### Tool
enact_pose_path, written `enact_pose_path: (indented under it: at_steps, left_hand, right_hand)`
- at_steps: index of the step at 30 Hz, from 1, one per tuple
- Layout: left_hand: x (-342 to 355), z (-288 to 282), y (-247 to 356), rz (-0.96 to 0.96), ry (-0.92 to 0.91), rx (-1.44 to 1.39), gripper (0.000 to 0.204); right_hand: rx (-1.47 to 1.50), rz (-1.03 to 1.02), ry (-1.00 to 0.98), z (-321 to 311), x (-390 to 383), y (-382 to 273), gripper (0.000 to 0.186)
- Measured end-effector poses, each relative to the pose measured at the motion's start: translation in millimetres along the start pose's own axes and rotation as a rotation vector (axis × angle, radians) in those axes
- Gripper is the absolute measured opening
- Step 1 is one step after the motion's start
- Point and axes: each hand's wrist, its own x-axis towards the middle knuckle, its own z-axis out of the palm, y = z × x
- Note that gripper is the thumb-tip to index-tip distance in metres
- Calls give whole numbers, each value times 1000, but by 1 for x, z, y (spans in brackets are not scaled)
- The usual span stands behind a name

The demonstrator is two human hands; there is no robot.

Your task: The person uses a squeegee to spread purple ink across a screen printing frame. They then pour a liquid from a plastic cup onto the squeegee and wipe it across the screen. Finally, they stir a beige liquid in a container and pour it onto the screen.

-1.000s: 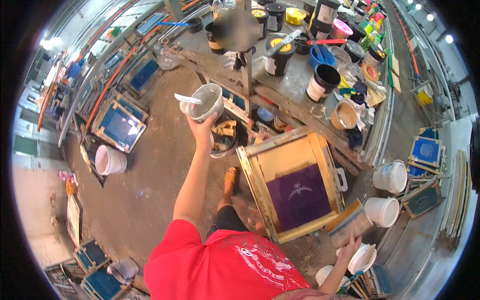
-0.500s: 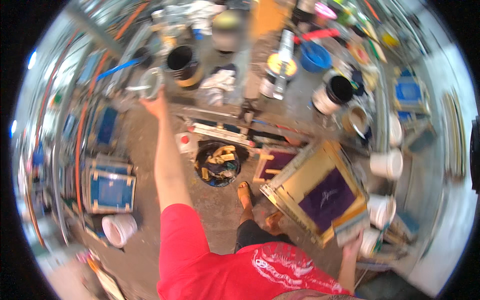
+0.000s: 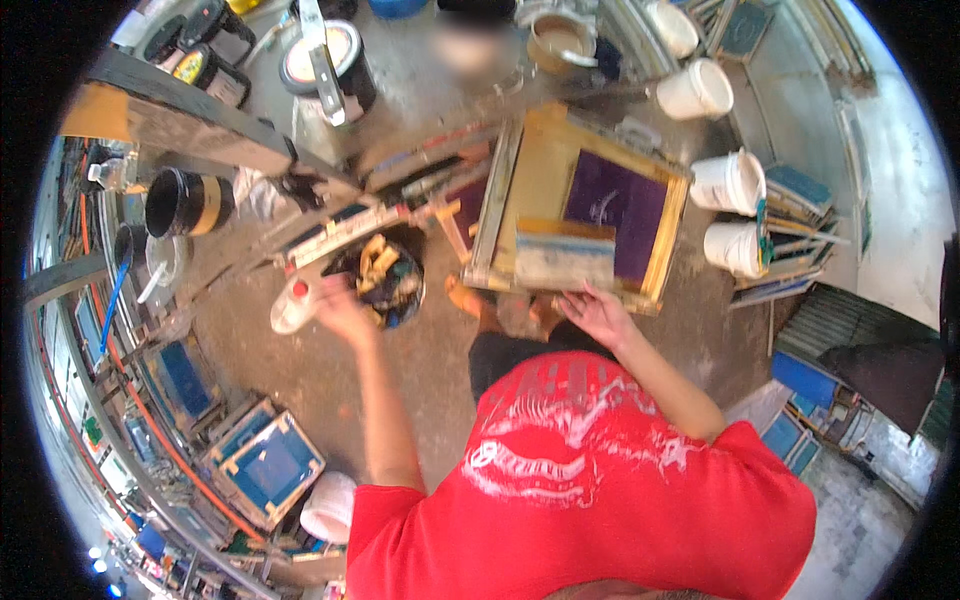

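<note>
My right hand [image 3: 600,315] grips the lower edge of a wide squeegee [image 3: 563,258], its face pale grey and blue with a brownish upper edge. Behind the squeegee is a wooden-framed printing screen [image 3: 498,195] with yellow mesh and a dark purple panel; the squeegee overlaps its near part. My left hand [image 3: 345,310] is smeared by motion, left of the screen, so its fingers are unclear. Beside it is a white jug [image 3: 290,310] with a red cap; contact cannot be told. A dark round bin [image 3: 412,300] holding yellowish scraps lies just beyond that hand.
A translucent tub [image 3: 168,262] stands by a black bucket [image 3: 190,203] at left. A lidded can [image 3: 345,70] with a metal tool on top is on the far table. White buckets [image 3: 728,182] line the right side. Blue screens [image 3: 265,465] lean at lower left.
My left hand has left the translucent tub and come back nearer me. My right hand has brought the squeegee from beyond the screen's corner over its near part. The view has turned right.
</note>
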Motion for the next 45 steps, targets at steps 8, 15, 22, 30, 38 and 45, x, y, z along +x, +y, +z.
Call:
enact_pose_path:
  at_steps: [8,15,22,30,38,45]
  left_hand:
    - [-198,78,-7,-823,-966,-291,38]
    - [-208,73,-41,-908,-893,-107,31]
    - [-195,79,-53,-908,-872,-76,35]
    - [-174,69,-36,-254,-546,433,28]
    - [-127,224,82,396,-619,132,42]
    - [-71,419,140,683,-388,305,96]
  right_hand:
    - [48,267,-26,-62,28,27,22]
    - [-84,206,-86,-123,69,58,39]
    - [-202,252,-69,-117,77,72,44]
    - [-1002,55,85,-78,-1,-16,30]
    - [-1272,-940,-17,116,34,-159,34]
    - [-1619,-1011,73,274,116,-230,81]
